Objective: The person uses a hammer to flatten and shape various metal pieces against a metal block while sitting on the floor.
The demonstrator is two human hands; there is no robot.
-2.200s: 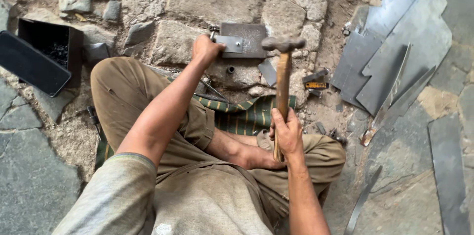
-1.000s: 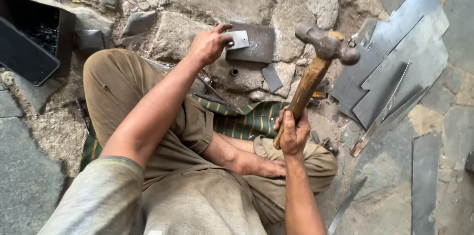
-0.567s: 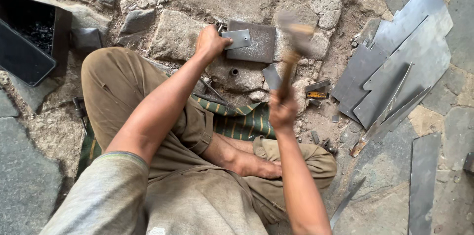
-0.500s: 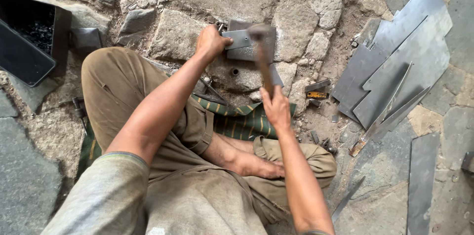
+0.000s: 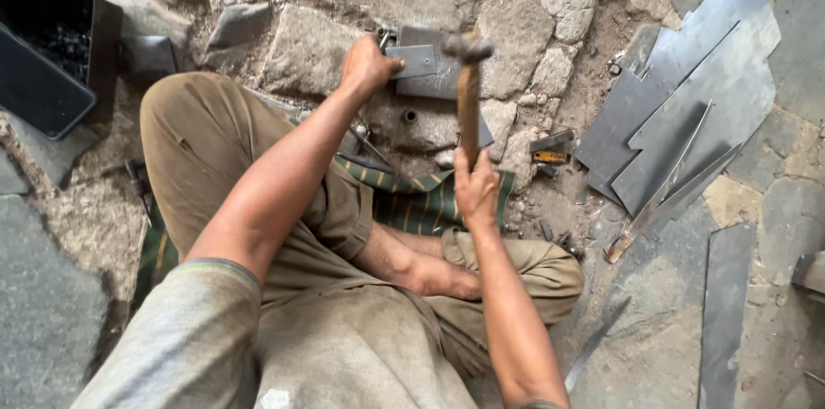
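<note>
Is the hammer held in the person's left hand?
No, the right hand grips the hammer by its wooden handle, while the left hand holds a small metal plate.

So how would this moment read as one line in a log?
left hand: pins small metal plate on steel block | right hand: grips hammer, head over plate | sheet-metal offcuts at right

- Small metal plate [image 5: 412, 60] lies on the metal block [image 5: 434, 82].
- Hammer [image 5: 467, 91] is right of the plate.
- Sheet stack [image 5: 679, 117] lies far right.
- Box [image 5: 51, 57] sits far left.
</note>
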